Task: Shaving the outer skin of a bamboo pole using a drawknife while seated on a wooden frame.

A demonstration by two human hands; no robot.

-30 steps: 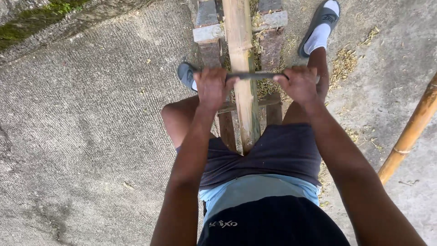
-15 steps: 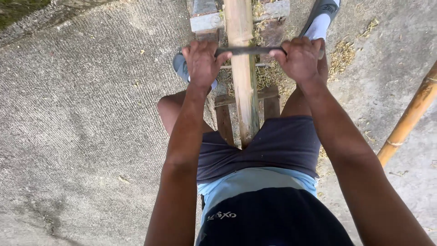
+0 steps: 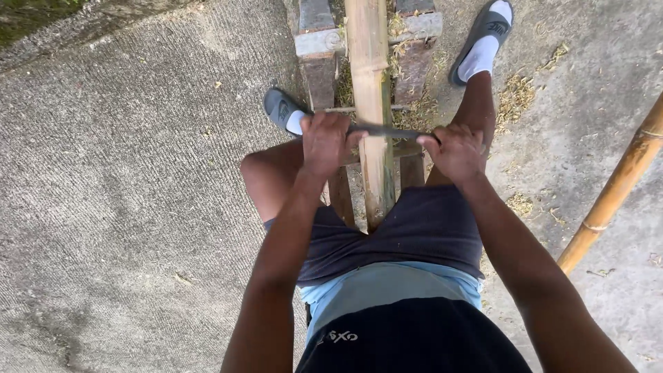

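Both hands have drawn the blade (image 3: 387, 130) nearer my lap along the bamboo pole (image 3: 371, 103); left hand (image 3: 324, 141) and right hand (image 3: 456, 150) clench its ends. A slip could cut my thighs.

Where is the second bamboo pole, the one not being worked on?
In the head view, the loose bamboo pole lies slanted on the concrete ground at the right edge, beyond the right hand.
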